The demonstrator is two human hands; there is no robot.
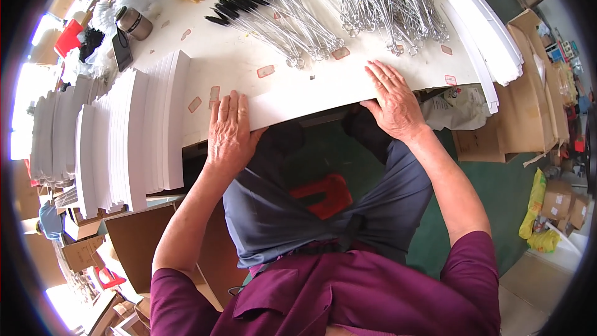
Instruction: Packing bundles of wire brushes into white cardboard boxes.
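Note:
A long narrow white card strip [311, 94] lies along the near edge of the white table [168, 46]. My left hand [229, 127] rests on its left end, fingers stretched out flat and the thumb at the edge. On the right end lies my right hand [393, 102], its fingers extended and the thumb pointing inward along the edge. Beyond the strip lies a bunch of thin wire-handled brushes with black bristles [249, 3], their looped ends toward me. Farther right is a larger heap of looped wire-handled pieces [392, 9]; their bristles cannot be made out well.
Stacks of white folded card [134, 137] stand at the left table edge, and more white strips [488, 31] lie at the right. A bottle [133, 23] and a phone-like dark slab [122, 50] are at the back left. Cardboard boxes [535, 87] flank the table.

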